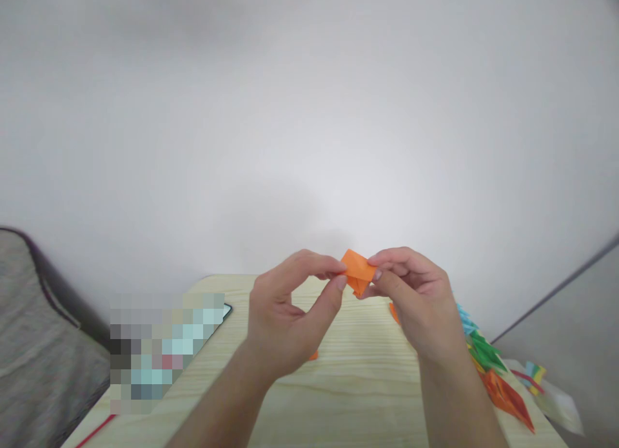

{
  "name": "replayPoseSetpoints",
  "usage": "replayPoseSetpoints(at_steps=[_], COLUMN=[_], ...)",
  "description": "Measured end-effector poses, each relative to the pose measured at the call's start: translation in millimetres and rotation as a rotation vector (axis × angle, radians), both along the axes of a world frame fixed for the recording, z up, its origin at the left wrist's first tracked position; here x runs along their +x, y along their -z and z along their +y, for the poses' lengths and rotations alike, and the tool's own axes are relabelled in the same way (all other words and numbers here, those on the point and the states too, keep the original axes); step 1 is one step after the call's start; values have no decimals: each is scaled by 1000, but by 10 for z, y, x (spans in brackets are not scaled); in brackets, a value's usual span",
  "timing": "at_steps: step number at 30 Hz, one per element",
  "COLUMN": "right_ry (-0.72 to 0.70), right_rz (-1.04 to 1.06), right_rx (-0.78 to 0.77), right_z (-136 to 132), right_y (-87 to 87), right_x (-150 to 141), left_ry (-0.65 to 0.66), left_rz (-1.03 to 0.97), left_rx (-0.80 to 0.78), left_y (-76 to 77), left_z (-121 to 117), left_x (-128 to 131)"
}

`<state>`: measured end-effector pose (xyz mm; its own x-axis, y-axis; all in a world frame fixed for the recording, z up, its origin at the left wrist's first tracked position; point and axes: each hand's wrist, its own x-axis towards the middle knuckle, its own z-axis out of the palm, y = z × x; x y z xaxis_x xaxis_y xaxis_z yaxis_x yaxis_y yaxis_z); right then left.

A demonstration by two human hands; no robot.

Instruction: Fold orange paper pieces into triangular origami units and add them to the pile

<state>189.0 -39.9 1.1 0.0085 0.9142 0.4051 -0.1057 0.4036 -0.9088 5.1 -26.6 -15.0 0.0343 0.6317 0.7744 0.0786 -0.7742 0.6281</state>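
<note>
A small folded piece of orange paper [358, 267] is held up above the table, between both hands. My left hand [290, 306] pinches its left corner between thumb and forefinger. On the opposite side, my right hand [416, 293] grips the right edge with thumb and fingers. The paper has a flat upper flap, with a smaller folded point below it. Under my left hand, a bit of orange paper [313, 356] peeks out on the table. Another orange piece [394, 312] lies partly hidden behind my right hand.
Folded paper pieces line the table's right side: blue [465, 320], green [483, 352] and dark orange [507, 399]. A blurred-out device [184, 351] lies at the left, near a red cord [97, 430]. The wooden table [348, 396] meets a pale wall. Off the right edge is a clear plastic bag [556, 399].
</note>
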Motion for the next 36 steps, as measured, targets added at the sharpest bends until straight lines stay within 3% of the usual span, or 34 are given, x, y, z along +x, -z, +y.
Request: replayPoseSetpoints(at_steps=[8,21,31,36], right_ry=[51,-65,-79,-113], right_rz=[-69,46,10,-45], right_rx=[54,34,11,-62], right_z=[-63,-19,13,-51], right_y=[-31,6,21,0], right_x=[-46,-23,33,63], left_ry=[194,448,293,210], left_rz=[-9,-142,25,74], left_rx=[-164,-325,-300,-369], left_y=[-71,-184,-120,-73], left_z=[19,7,43,-1], left_x=[-67,-104,-148,-157])
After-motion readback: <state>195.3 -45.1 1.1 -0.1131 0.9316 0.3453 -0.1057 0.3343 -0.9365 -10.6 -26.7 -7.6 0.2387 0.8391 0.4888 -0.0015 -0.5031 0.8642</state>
